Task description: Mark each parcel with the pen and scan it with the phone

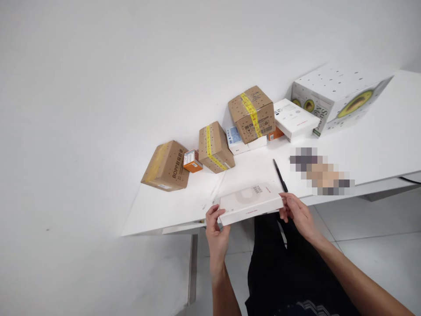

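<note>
A flat white box [251, 202] printed "POWER BANK" is held level at the table's front edge. Around its left end my left hand [217, 230] is closed, fingers on top and thumb at the near side. My right hand [296, 213] grips the right end; some of its fingers are hidden behind or under the box. Just beyond the box's right end, a black pen [280, 175] lies on the white table [250, 164].
Along the wall stand a brown carton [167, 166], a small orange box [193, 161], another brown carton [216, 147], a tilted carton [252, 114] on white boxes, a white box [296, 118] and a large avocado-print box [342, 101]. A pixelated patch covers something at right.
</note>
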`<state>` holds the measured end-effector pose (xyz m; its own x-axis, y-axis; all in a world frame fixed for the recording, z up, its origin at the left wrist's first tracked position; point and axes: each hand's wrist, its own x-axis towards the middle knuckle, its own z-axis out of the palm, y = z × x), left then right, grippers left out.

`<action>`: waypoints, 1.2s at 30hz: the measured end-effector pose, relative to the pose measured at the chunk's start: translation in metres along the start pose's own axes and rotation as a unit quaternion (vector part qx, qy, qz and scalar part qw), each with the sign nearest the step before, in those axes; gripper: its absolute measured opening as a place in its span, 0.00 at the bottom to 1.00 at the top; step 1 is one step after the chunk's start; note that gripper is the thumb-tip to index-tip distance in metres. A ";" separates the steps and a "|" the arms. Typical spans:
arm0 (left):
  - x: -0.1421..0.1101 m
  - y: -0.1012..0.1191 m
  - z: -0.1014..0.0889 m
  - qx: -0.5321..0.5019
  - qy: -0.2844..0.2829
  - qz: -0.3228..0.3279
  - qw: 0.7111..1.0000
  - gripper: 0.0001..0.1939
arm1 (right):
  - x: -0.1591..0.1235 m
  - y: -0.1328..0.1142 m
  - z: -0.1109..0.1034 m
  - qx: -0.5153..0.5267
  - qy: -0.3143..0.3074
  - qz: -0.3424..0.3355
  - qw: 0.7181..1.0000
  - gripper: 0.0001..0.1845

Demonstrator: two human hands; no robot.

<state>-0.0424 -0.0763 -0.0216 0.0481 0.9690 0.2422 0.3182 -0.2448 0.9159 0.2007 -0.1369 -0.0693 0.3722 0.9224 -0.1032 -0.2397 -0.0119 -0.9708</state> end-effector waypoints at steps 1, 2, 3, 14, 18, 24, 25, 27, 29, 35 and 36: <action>-0.001 -0.002 -0.001 0.016 0.003 0.004 1.000 0.12 | -0.002 0.003 0.000 0.019 -0.001 0.012 1.000 0.21; -0.002 -0.004 -0.001 0.026 0.004 0.009 1.000 0.11 | -0.003 0.005 0.000 0.027 0.000 0.022 0.999 0.21; -0.003 -0.005 -0.002 0.031 0.006 0.015 0.999 0.10 | -0.003 0.007 -0.001 0.027 0.000 0.031 0.999 0.22; -0.009 -0.007 -0.005 -0.078 -0.037 -0.016 0.996 0.20 | -0.010 -0.004 0.011 0.065 -0.028 0.139 0.988 0.20; -0.008 0.008 0.007 -0.103 -0.003 0.010 0.995 0.31 | -0.017 0.008 0.020 0.123 -0.052 0.163 0.978 0.21; -0.010 0.021 0.021 -0.044 0.128 -0.078 0.988 0.37 | -0.026 0.017 0.033 0.133 -0.091 0.193 0.968 0.22; -0.010 0.021 0.021 -0.058 0.131 -0.091 0.985 0.39 | -0.027 0.016 0.034 0.135 -0.093 0.197 0.967 0.22; -0.011 0.022 0.023 -0.089 0.131 -0.103 0.982 0.40 | -0.028 0.015 0.037 0.143 -0.092 0.203 0.964 0.23; -0.012 0.022 0.024 -0.119 0.136 -0.099 0.978 0.41 | -0.028 0.014 0.038 0.151 -0.091 0.214 0.961 0.23; -0.022 0.031 0.022 -0.146 0.170 -0.018 0.974 0.35 | -0.027 0.018 0.041 0.157 -0.074 0.255 0.951 0.20; -0.023 0.034 0.021 -0.130 0.169 0.015 0.977 0.32 | -0.027 0.018 0.040 0.159 -0.076 0.256 0.950 0.20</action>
<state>-0.0129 -0.1060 -0.0023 -0.2757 0.9055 0.3225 0.0680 -0.3163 0.9462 0.1500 -0.1468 -0.0753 0.0056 0.8727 -0.4883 -0.6229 -0.3790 -0.6844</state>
